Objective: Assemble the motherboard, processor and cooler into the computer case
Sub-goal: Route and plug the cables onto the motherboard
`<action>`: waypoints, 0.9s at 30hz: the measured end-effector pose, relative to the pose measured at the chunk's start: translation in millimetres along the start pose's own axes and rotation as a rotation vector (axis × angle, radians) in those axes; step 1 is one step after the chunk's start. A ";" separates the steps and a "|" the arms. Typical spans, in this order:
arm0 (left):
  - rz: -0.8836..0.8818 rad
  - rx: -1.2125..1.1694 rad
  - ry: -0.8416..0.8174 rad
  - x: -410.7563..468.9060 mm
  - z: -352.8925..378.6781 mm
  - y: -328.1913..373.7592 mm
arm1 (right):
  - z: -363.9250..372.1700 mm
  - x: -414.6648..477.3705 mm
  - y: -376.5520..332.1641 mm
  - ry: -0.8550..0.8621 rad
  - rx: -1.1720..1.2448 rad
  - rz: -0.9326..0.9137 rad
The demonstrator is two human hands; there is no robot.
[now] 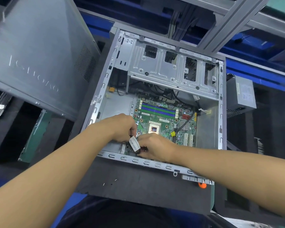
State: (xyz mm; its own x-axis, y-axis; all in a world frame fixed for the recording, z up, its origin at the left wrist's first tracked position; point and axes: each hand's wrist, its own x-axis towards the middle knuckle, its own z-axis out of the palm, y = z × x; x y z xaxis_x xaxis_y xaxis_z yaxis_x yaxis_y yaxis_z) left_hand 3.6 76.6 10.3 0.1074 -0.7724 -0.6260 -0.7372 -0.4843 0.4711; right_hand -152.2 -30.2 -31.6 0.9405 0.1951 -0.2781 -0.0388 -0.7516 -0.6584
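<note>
The green motherboard (164, 122) lies in the open grey metal computer case (220, 112), just beyond the fingers (133, 130); the white-labelled black cable (135, 143) sits between them.

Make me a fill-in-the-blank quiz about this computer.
1. The left hand and right hand hold a cable with a ___ label.
2. The motherboard in the case is ___.
3. The plug right of the processor is ___.
Missing words: white; green; yellow.
</note>
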 end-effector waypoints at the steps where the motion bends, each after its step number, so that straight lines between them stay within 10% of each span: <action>1: 0.001 0.009 -0.001 0.5 0.1 0.2 | -0.2 0.7 -0.2 -0.008 0.003 0.003; 27: -0.040 0.036 -0.021 1.2 1.4 3.9 | 17.0 -0.8 9.5 0.023 -0.265 -0.017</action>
State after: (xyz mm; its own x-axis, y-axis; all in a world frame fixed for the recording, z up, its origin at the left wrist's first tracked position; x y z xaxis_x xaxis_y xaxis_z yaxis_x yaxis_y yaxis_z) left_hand -0.1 74.4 10.6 0.1239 -0.7438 -0.6568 -0.7560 -0.4995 0.4231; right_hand -159.0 -26.8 -49.5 0.9478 0.1969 -0.2506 0.0640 -0.8879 -0.4556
